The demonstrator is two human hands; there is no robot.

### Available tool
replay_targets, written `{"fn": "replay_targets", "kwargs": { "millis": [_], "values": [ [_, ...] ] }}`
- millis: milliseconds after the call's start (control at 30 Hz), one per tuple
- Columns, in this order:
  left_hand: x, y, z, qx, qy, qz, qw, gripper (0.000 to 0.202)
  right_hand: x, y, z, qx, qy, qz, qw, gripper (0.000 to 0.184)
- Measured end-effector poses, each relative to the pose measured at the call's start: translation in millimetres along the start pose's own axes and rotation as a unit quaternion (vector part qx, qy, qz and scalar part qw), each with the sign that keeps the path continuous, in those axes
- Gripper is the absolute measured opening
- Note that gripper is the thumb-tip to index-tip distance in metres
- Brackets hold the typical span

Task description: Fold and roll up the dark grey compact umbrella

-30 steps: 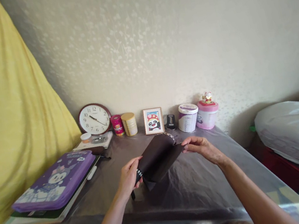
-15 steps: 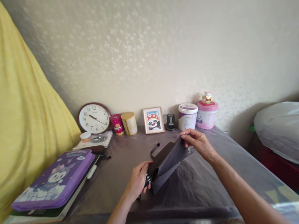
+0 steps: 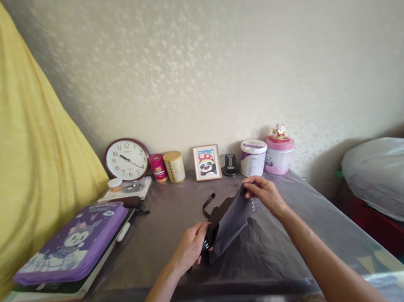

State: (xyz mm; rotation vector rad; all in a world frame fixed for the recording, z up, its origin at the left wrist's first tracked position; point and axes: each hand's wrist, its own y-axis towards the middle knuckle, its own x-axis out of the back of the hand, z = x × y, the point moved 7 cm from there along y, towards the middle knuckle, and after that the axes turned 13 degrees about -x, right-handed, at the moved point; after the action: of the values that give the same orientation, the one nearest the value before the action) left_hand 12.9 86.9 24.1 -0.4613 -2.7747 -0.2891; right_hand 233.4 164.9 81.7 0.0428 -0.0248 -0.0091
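A dark folding umbrella [image 3: 232, 223], as it appears, lies slanted between my hands above the table, its cloth loose and partly spread. My left hand [image 3: 194, 246] is closed around its near end, where a black part with white marks shows between the fingers. At the far upper corner of the cloth, my right hand [image 3: 266, 193] pinches the edge between thumb and fingers. A short dark strap [image 3: 208, 203] curls out on the far left side of the cloth. My left fingers hide part of the near end.
Along the wall stand a round clock [image 3: 127, 159], a pink can [image 3: 158, 167], a yellow-lidded can [image 3: 174, 166], a picture frame [image 3: 207, 162] and two tubs, one a white tub [image 3: 253, 157]. A purple case [image 3: 73, 244] lies on books at left. Plastic covers the table [image 3: 285, 266].
The cloth has opened wider between my hands, showing more dark inside. My left hand has shifted slightly right; my right hand still pinches the corner, a touch lower.
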Motion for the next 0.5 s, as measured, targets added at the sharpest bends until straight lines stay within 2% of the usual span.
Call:
{"fn": "replay_targets", "kwargs": {
  "millis": [233, 367, 500],
  "values": [
    [-3.7, 1.5, 5.3, 0.002, -0.031, 0.01, 0.999, 0.046, 0.7, 0.4, -0.7, -0.013, 0.018, 0.001, 1.0, 0.029],
    [-2.7, 0.8, 11.0, 0.027, -0.047, 0.007, 0.999, 0.045, 1.7, -0.5, -2.8, -0.036, 0.026, 0.002, 0.999, 0.031],
    [-4.6, -0.5, 15.7, 0.049, -0.064, 0.008, 0.997, 0.052, 0.2, 2.3, -9.9, -0.054, 0.049, 0.005, 0.997, 0.031]
  ]
}}
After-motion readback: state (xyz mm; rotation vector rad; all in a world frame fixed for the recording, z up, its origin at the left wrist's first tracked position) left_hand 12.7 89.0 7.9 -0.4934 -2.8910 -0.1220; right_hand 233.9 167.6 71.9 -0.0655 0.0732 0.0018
